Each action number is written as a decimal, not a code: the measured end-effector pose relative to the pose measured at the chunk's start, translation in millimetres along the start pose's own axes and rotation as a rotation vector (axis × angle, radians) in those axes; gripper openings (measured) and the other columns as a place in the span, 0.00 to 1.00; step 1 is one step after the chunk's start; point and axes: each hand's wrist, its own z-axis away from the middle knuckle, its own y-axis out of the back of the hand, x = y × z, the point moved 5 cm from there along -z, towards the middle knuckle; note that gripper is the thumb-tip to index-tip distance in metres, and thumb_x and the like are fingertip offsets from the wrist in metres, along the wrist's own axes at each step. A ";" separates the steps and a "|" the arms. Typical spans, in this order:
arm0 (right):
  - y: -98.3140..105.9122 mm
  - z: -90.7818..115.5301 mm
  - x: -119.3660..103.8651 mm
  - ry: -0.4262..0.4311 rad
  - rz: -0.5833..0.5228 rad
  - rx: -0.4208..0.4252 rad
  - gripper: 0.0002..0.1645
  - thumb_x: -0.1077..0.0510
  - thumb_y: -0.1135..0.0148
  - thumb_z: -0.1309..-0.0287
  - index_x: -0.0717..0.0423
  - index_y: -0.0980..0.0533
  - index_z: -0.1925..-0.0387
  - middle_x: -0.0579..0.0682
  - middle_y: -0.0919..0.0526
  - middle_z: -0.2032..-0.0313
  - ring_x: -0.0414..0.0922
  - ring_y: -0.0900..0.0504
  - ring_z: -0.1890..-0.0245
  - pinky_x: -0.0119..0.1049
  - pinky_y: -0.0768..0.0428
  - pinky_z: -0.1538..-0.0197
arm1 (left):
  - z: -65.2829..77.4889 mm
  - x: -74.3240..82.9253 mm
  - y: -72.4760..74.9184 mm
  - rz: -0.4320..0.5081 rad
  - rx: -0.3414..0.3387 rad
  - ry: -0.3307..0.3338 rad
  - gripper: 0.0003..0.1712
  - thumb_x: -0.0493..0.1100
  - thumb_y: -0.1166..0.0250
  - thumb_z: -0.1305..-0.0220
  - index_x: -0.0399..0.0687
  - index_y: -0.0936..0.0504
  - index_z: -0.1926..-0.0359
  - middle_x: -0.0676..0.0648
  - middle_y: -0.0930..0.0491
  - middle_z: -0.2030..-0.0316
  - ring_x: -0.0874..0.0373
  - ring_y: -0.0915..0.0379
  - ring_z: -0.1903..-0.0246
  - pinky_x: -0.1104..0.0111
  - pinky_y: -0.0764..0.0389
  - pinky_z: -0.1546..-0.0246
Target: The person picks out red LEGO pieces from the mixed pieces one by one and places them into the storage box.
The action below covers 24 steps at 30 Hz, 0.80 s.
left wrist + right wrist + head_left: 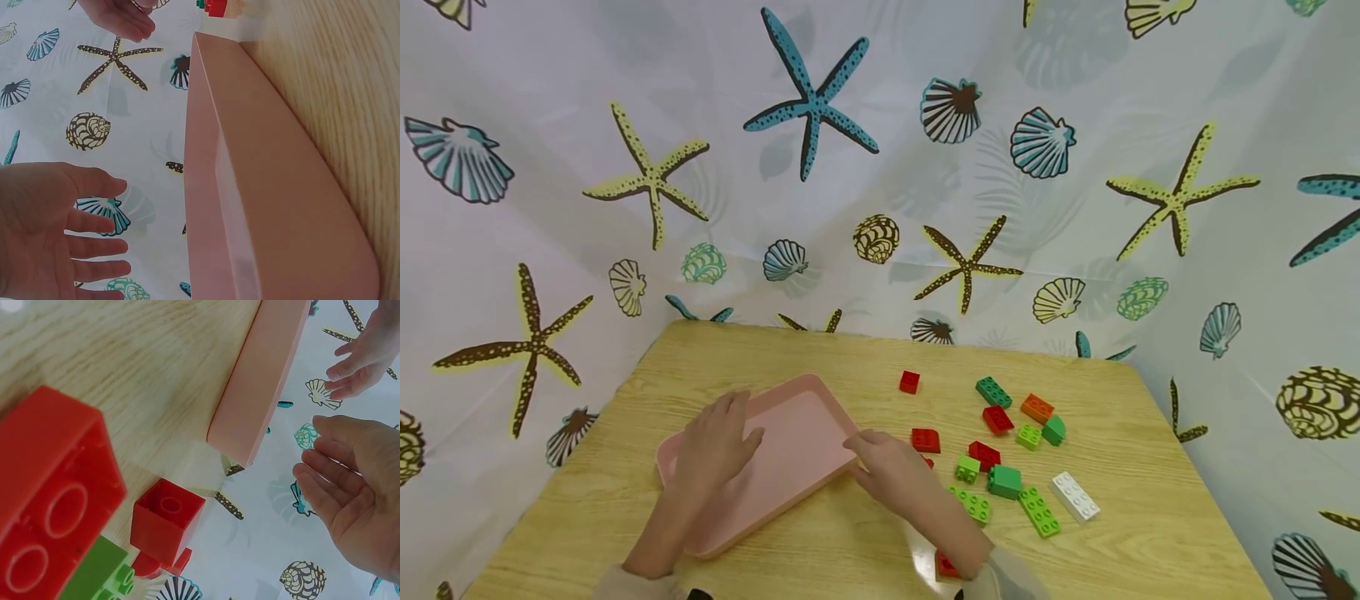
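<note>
A shallow pink tray (801, 437) lies at an angle on the left half of the table, with nothing in its visible part. My left hand (715, 442) is above the tray's left side, fingers spread apart; its palm (37, 228) holds nothing in the left wrist view. Over by the right corner of the tray is my right hand (895, 475), its fingers loosely bent. In the right wrist view this hand (350, 487) has air around its fingers and grips nothing. The right forearm partly covers a red brick (947, 567) near the front.
Loose toy bricks are scattered right of the tray: a red brick (910, 382), a dark green brick (993, 392), an orange brick (1037, 407), a light green brick (1039, 512) and a white brick (1075, 497), among others. A patterned cloth (865, 192) hangs around the wooden table (1135, 500).
</note>
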 end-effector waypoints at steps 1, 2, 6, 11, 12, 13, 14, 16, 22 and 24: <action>-0.6 -0.5 -0.8 0.009 0.007 0.003 0.19 0.60 0.29 0.42 0.59 0.20 0.49 0.53 0.16 0.51 0.48 0.17 0.51 0.36 0.19 0.52 | -0.7 -1.2 -1.3 0.002 -0.011 0.001 0.35 0.42 0.31 0.37 0.26 0.32 0.35 0.26 0.28 0.42 0.28 0.30 0.45 0.40 0.28 0.49; -1.3 -1.0 -1.3 0.016 0.014 0.007 0.18 0.60 0.29 0.42 0.59 0.20 0.50 0.53 0.16 0.51 0.48 0.17 0.51 0.36 0.19 0.53 | -1.5 -2.4 -2.5 0.004 -0.025 0.005 0.35 0.42 0.32 0.36 0.26 0.32 0.35 0.26 0.29 0.42 0.28 0.30 0.46 0.40 0.27 0.50; -4.3 -1.7 -2.0 0.045 0.036 0.032 0.17 0.61 0.27 0.44 0.58 0.19 0.52 0.52 0.16 0.53 0.47 0.17 0.52 0.34 0.19 0.56 | -5.1 -6.3 -6.6 0.017 -0.097 0.029 0.31 0.43 0.34 0.34 0.27 0.30 0.37 0.26 0.28 0.43 0.29 0.29 0.46 0.41 0.26 0.52; -10.9 -3.4 -0.7 0.056 0.053 0.047 0.16 0.62 0.27 0.44 0.58 0.18 0.54 0.50 0.16 0.55 0.46 0.17 0.55 0.32 0.19 0.59 | -7.6 -10.9 -9.4 0.045 -0.180 0.052 0.29 0.44 0.36 0.33 0.29 0.27 0.38 0.27 0.28 0.42 0.29 0.30 0.45 0.40 0.27 0.51; -12.2 -4.0 -0.6 0.051 0.054 0.044 0.15 0.62 0.27 0.44 0.58 0.18 0.54 0.50 0.16 0.56 0.46 0.17 0.56 0.32 0.19 0.60 | -7.9 -11.8 -9.4 0.048 -0.189 0.054 0.29 0.44 0.36 0.33 0.29 0.28 0.38 0.27 0.28 0.42 0.29 0.30 0.44 0.40 0.27 0.50; -13.6 -4.7 -0.5 0.047 0.058 0.041 0.15 0.62 0.27 0.44 0.57 0.18 0.54 0.49 0.16 0.56 0.45 0.17 0.57 0.31 0.19 0.60 | -8.4 -12.6 -9.3 0.049 -0.196 0.056 0.29 0.44 0.36 0.33 0.29 0.28 0.38 0.26 0.29 0.42 0.29 0.30 0.44 0.40 0.27 0.50; -14.8 -5.3 -0.6 0.045 0.059 0.041 0.14 0.62 0.28 0.44 0.57 0.18 0.54 0.49 0.16 0.57 0.45 0.17 0.58 0.31 0.20 0.61 | -9.1 -13.8 -9.6 0.051 -0.201 0.056 0.29 0.44 0.36 0.33 0.28 0.28 0.38 0.26 0.29 0.42 0.29 0.30 0.44 0.40 0.27 0.50; -17.2 -6.5 -0.9 0.038 0.065 0.035 0.14 0.62 0.29 0.44 0.57 0.18 0.55 0.48 0.16 0.57 0.45 0.17 0.59 0.31 0.20 0.62 | -10.2 -16.5 -9.6 0.049 -0.202 0.056 0.29 0.43 0.36 0.32 0.27 0.29 0.38 0.25 0.29 0.42 0.28 0.31 0.44 0.40 0.27 0.51; -22.2 -8.9 -1.1 0.032 0.096 0.025 0.13 0.62 0.30 0.43 0.55 0.18 0.55 0.47 0.17 0.58 0.43 0.18 0.60 0.31 0.20 0.64 | -13.6 -32.0 -14.4 0.029 -0.180 0.052 0.29 0.40 0.36 0.33 0.21 0.30 0.40 0.22 0.30 0.43 0.27 0.31 0.44 0.40 0.27 0.51; -23.2 -9.1 -1.1 0.032 0.104 0.026 0.12 0.62 0.30 0.43 0.55 0.18 0.56 0.46 0.17 0.59 0.43 0.18 0.60 0.31 0.20 0.64 | -14.4 -37.0 -16.1 0.041 -0.176 0.047 0.28 0.38 0.36 0.34 0.20 0.30 0.40 0.22 0.30 0.43 0.27 0.31 0.44 0.41 0.27 0.50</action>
